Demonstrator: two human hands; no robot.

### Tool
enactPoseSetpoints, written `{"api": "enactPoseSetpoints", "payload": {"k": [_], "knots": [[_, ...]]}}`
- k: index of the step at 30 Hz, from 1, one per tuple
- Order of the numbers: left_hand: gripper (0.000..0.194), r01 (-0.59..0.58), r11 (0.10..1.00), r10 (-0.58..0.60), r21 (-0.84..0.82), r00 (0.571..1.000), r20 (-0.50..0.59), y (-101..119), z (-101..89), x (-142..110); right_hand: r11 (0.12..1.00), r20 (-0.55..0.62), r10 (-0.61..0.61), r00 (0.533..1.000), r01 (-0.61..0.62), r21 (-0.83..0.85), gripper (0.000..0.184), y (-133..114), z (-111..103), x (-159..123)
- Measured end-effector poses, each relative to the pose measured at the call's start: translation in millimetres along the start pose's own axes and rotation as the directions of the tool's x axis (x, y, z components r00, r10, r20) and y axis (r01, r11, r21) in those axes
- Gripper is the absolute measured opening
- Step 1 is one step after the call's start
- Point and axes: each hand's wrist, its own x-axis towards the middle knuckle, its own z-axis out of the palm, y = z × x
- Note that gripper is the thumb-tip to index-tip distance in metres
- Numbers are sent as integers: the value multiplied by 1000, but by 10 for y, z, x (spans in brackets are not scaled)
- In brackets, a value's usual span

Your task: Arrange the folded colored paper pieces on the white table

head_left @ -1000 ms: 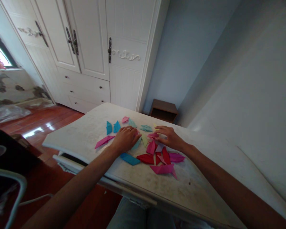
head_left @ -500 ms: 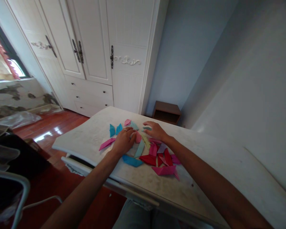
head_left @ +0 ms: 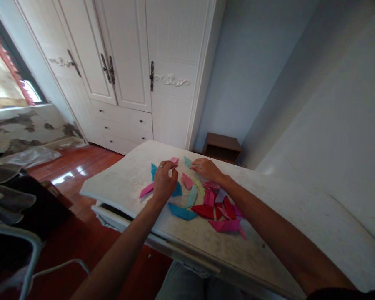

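Note:
Several folded paper pieces in pink, red, blue, teal and pale green lie scattered on a white table (head_left: 278, 216). My left hand (head_left: 163, 181) is arched over a blue piece (head_left: 176, 190), its fingertips drawn together at a small pink piece (head_left: 174, 160) at the far side of the pile. My right hand (head_left: 207, 169) lies flat with its fingers stretched out, the tips beside a teal piece (head_left: 187, 161). Red pieces (head_left: 206, 210) and a magenta piece (head_left: 225, 225) lie nearer to me, under my right forearm.
A white wardrobe (head_left: 137, 71) with drawers stands behind the table. A small brown wooden stand (head_left: 221, 146) sits on the floor by the blue wall. A chair frame (head_left: 21, 258) and dark cloth are at the left over a red wooden floor.
My left hand has lifted off the pile and reached farther away to the small pink piece. My right hand has slid left toward the teal piece. The camera has shifted, so everything sits further right.

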Motion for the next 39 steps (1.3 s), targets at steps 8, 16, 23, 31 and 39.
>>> {"api": "enactPoseSetpoints", "payload": {"k": [8,16,23,31,39], "knots": [[19,-84,996,84,-7,996,44,-19,8,-21,986,-153,-96,984,114,117,58,475,-56,-808],[22,-601,793,558,-102,650,516,241,39,-144,974,-132,-6,991,36,225,51,558,-241,-1482],[28,-584,807,490,-85,583,647,348,83,-147,955,-167,-129,977,168,246,33,395,-193,-1633],[27,-534,815,376,224,782,497,238,181,-159,962,-236,-82,968,139,235,34,491,-120,-1766],[25,-496,851,417,173,838,351,263,44,-167,950,-308,26,951,73,305,32,469,-131,-1882]]}}
